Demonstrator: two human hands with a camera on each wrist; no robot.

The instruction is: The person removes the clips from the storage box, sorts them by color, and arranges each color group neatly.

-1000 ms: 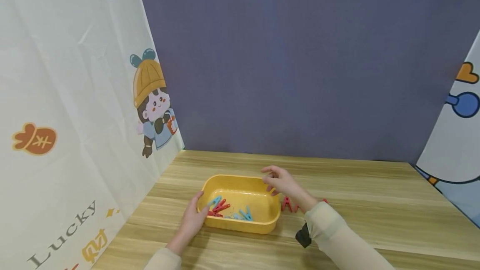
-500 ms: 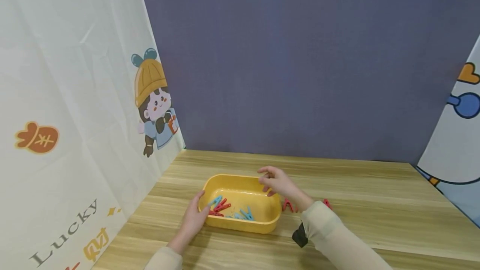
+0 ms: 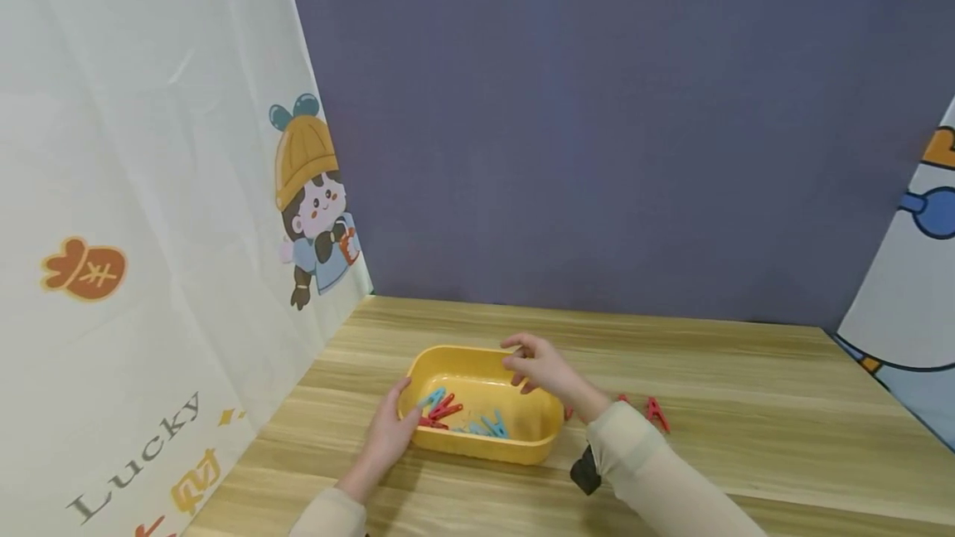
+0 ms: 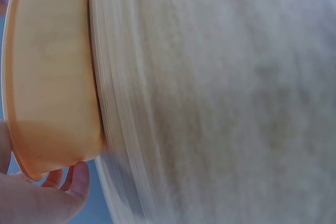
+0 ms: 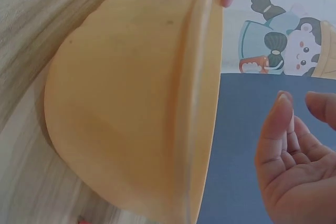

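Note:
A yellow plastic basin (image 3: 488, 450) stands on the wooden table. At its left end my left hand (image 3: 390, 429) grips the rim; in the left wrist view the fingertips (image 4: 80, 179) press the outer wall. Inside the basin lie several clothespins, among them a red clothespin (image 3: 445, 409) and a light blue clothespin (image 3: 496, 425). Over the basin's right part hovers my right hand (image 3: 548, 370), fingers loosely bent and thumb apart. Nothing shows between its fingers in the right wrist view, where the hand (image 5: 299, 166) is beside the rim.
Right of the basin, a red clothespin (image 3: 656, 413) lies on the table (image 3: 746, 454); other red ones are partly hidden by the right arm. A dark block (image 3: 585, 471) sits by the right wrist. A printed white sheet (image 3: 186, 214) borders the left side and a dark blue backdrop (image 3: 567, 131) the rear.
My right hand has drifted a little left over the basin, and its sleeve has uncovered a red clothespin on the table. The left hand keeps its grip; the view has turned slightly left.

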